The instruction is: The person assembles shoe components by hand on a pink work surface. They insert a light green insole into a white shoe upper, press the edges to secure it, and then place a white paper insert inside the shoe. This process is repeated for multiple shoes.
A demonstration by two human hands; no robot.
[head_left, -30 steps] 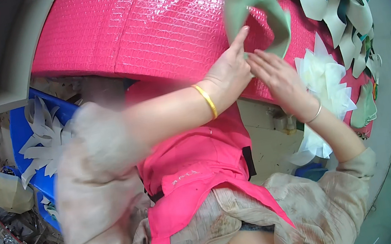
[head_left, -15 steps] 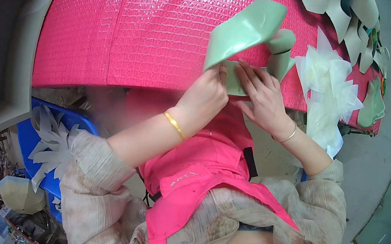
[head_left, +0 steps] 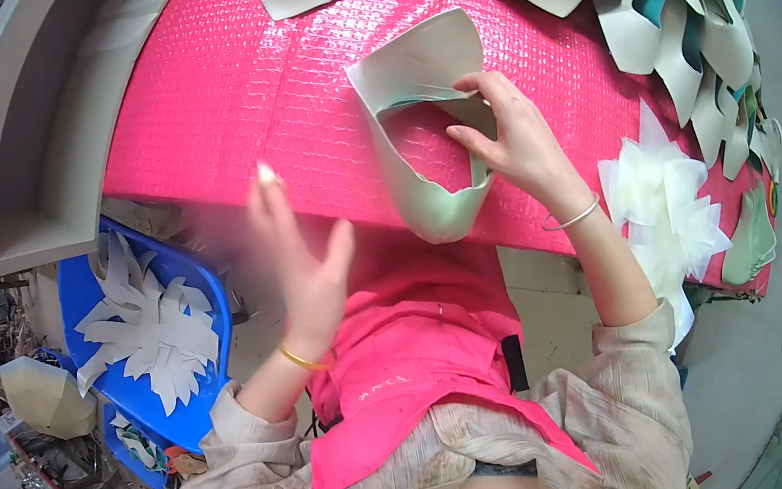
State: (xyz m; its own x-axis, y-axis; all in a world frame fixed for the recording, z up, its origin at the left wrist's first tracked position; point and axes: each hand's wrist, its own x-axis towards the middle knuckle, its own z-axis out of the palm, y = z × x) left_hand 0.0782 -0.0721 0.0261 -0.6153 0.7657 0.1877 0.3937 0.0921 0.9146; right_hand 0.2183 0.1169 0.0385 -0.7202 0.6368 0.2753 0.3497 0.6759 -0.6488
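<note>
Left hand [head_left: 304,283] hung there, spread wide, nothing in it, right hand [head_left: 524,140] pinched the pale green piece [head_left: 441,209], over pink table [head_left: 221,118]

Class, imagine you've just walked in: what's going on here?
A person in a pink apron is at a pink-covered table. The right hand holds a pale looped piece by its right side, near the table's front edge. The left hand, blurred, is apart from it, open. Similar pieces are piled far right; a blue bin holds white strips.
</note>
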